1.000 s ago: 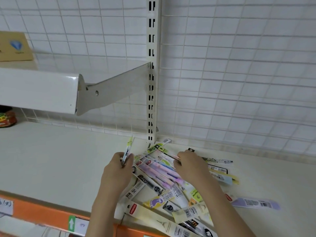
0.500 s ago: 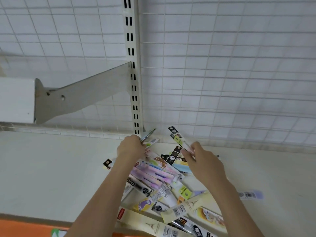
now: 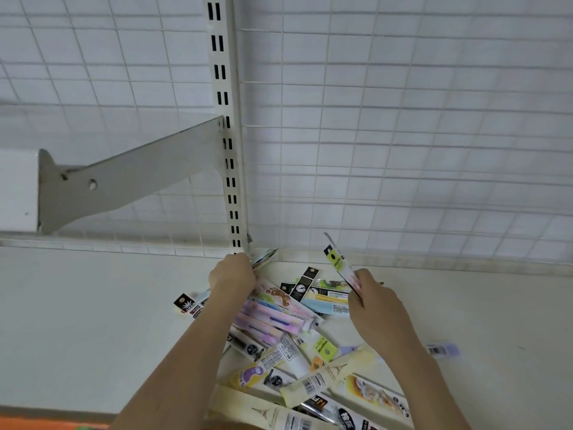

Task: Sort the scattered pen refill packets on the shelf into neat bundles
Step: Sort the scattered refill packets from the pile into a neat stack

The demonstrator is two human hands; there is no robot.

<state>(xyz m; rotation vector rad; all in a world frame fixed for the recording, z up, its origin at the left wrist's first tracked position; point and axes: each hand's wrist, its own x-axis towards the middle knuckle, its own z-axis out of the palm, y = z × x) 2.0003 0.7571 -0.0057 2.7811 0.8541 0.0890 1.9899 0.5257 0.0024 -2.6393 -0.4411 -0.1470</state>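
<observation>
Item: loose heap of long, narrow, multicoloured plastic pen refill packets (image 3: pixel 279 324), spread on the white shelf board (image 3: pixel 93 305) below the slotted white metal upright (image 3: pixel 226 150). One packet (image 3: pixel 265 257) is gripped by the curled left hand (image 3: pixel 232 276) near the upright's foot. A yellow-green and black packet (image 3: pixel 336 262) is pinched, raised and tilted, by the right hand (image 3: pixel 375 302). Backing: white wire grid panel (image 3: pixel 403 119).

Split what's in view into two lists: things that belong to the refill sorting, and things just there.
Job:
left hand, gripping packets
right hand, holding a green-and-black packet
scattered pile of refill packets
shelf

Just there:
shelf bracket
slotted upright
wire grid back
</observation>
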